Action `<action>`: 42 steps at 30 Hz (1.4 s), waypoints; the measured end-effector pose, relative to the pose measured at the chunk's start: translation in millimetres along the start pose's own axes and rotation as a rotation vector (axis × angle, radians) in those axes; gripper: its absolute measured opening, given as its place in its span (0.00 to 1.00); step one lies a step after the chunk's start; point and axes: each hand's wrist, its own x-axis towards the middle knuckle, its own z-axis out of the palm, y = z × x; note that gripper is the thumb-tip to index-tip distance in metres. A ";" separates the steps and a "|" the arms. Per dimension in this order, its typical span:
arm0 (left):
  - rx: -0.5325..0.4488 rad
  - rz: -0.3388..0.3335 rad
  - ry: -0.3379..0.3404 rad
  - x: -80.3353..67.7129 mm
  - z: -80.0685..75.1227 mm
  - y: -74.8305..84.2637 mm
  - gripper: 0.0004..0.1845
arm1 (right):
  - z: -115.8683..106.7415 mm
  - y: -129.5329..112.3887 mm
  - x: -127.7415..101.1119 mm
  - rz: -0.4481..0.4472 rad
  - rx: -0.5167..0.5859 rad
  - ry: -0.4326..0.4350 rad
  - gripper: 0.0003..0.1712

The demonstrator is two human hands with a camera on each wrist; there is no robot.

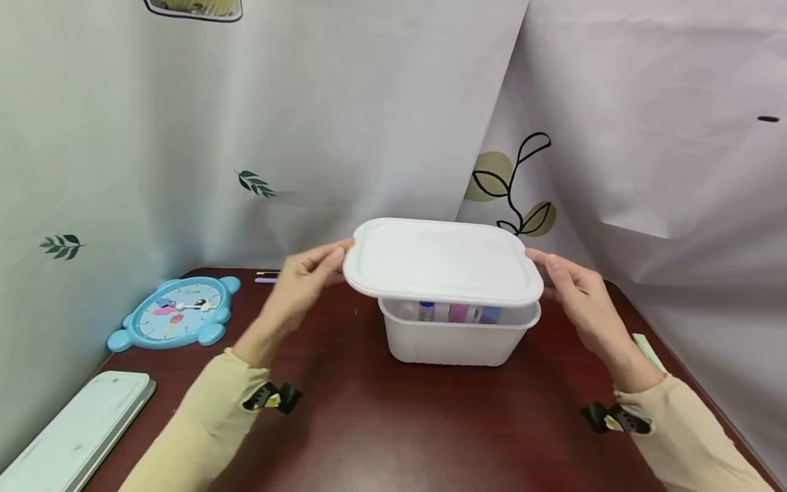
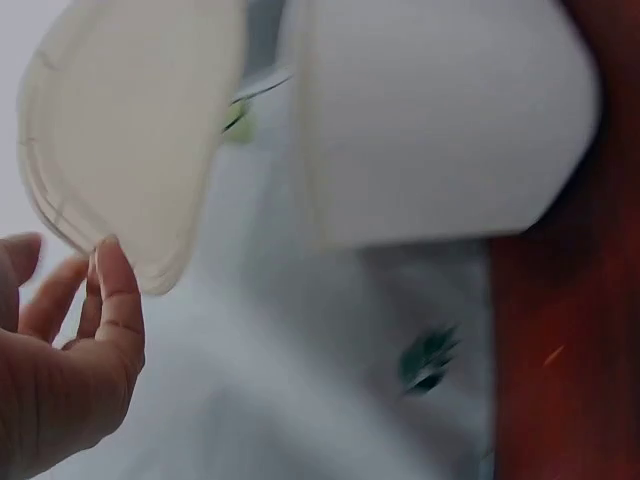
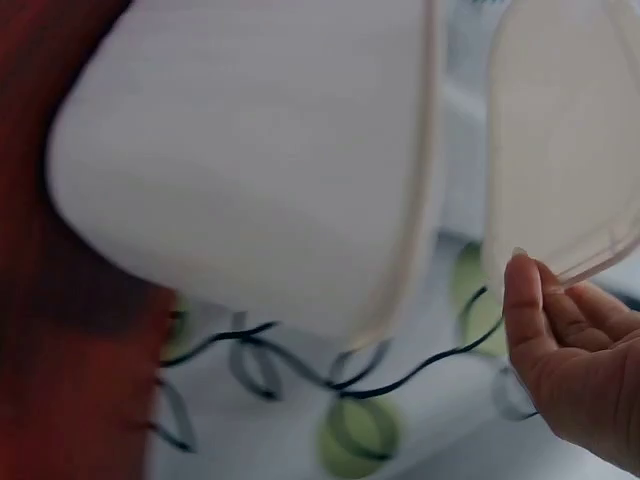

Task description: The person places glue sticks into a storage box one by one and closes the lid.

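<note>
One lid (image 1: 439, 260) is held just above one box (image 1: 458, 338) at the middle of the surface (image 1: 393, 424). The left hand (image 1: 304, 280) and the right hand (image 1: 574, 283) each grasp one lid edge. Only the head view shows several bottles (image 1: 458, 313) inside; the wrist views show the lid's underside.

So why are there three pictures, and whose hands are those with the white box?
They are a person's two bare hands, no machine. The big picture comes from a camera on the person's head, looking down at a dark red table. The two blurry pictures come from small cameras strapped to each wrist, so everything looks close and tilted.

The left hand and the right hand hold a white lid by its two ends, just above a white box. Inside the box you can glimpse some colourful things, too hidden to name. On the table also lie a blue toy clock and a pale tray at the left.
</note>
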 end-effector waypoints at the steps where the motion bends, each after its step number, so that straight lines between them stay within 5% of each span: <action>1: 0.013 -0.032 -0.007 0.5 6.2 -5.5 0.21 | -1.9 6.2 0.7 0.053 0.015 -0.015 0.26; 6: 0.127 -0.186 -0.005 2.1 32.1 -26.8 0.24 | -5.0 32.3 4.6 0.230 -0.202 -0.033 0.30; 11: 0.167 -0.219 -0.048 5.2 42.4 -37.6 0.25 | -5.5 45.4 5.9 0.291 -0.286 -0.057 0.29; 29: 0.164 -0.322 -0.084 5.1 44.7 -48.9 0.24 | 1.2 58.7 1.0 0.396 -0.050 -0.105 0.32; 42: 0.157 -0.318 -0.124 -14.6 22.9 -44.5 0.26 | 11.2 45.3 -18.2 0.344 -0.133 -0.121 0.32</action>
